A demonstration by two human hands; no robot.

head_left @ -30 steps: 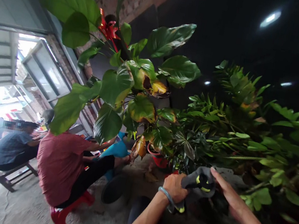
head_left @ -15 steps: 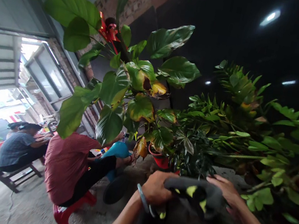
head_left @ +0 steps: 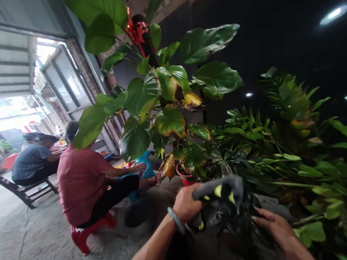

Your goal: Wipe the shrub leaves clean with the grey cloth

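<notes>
My left hand (head_left: 186,202) is closed around a dark grey handled tool (head_left: 222,188) with yellow-green patches; its exact kind is unclear. A pale bangle (head_left: 176,220) circles that wrist. The tool's curved end points right, in front of dark, narrow leaves (head_left: 224,213). To the right, my right hand (head_left: 272,226) reaches in from the side with its fingers stretched out and apart, against the dark foliage. Whether its fingertips touch any leaf is hard to see in the shadow. A red pot (head_left: 186,178) stands just behind my left hand.
A tall broad-leaved plant (head_left: 142,97) with browned leaves and a red ribbon (head_left: 136,29) rises ahead. Bushy green plants (head_left: 313,172) fill the right. On the left, a person in a red shirt (head_left: 82,181) sits on a red stool (head_left: 82,237), near a dark bucket (head_left: 138,213).
The tool in my left hand has tilted, its far end moving up and left. My right hand has shifted slightly right and down, apart from the tool. The whole view has swung a little left.
</notes>
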